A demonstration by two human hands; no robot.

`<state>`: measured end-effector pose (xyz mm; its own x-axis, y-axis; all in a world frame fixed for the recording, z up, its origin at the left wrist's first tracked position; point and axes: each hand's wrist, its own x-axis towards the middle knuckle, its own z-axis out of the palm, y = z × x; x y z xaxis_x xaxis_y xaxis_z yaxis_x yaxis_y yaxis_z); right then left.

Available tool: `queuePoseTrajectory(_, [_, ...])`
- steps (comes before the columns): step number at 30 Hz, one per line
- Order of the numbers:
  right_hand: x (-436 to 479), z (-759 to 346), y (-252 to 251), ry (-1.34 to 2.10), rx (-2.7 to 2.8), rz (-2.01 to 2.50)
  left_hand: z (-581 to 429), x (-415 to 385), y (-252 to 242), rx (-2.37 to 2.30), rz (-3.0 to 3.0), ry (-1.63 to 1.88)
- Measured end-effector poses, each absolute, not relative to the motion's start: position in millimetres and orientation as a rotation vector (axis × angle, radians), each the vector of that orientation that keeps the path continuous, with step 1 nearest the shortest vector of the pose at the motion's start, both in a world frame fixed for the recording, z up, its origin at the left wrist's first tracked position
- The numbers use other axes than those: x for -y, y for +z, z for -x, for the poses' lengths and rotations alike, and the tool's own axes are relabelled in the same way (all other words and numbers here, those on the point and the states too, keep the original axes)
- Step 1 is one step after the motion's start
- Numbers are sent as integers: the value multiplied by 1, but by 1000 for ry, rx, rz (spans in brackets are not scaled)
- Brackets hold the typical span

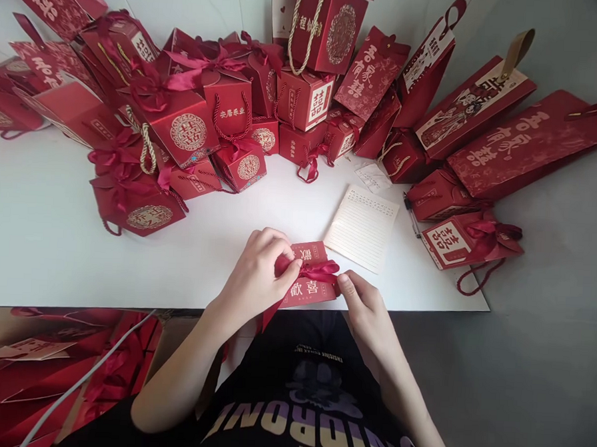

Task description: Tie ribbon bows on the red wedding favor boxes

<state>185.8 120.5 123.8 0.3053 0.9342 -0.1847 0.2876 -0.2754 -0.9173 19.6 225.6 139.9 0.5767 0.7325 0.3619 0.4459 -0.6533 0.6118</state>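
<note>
A red gift box [302, 292] with pale printed characters lies at the table's front edge, between my hands. A dark red satin ribbon [320, 271] is tied in a bow across its top. My left hand [263, 265] pinches the ribbon at the bow's left side, thumb and forefinger together. On the other side, my right hand [362, 297] has its thumb and fingers closed on the ribbon's right loop or end; exactly which part is hidden. One ribbon tail hangs below my left hand over the table edge.
Many red gift boxes [186, 131] are stacked along the back of the white table [217, 246]. An open lined notebook [363, 227] lies beyond my right hand, with a pen [411, 216] beside it. Red bags [34, 383] fill a container at lower left, crossed by a white cable [87, 376].
</note>
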Motion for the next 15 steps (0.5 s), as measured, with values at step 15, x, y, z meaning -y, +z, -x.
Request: queuePoseTrajectory(15, [-109, -198, 129, 1144, 1220, 1633, -34, -225, 134, -801, -2443, 728])
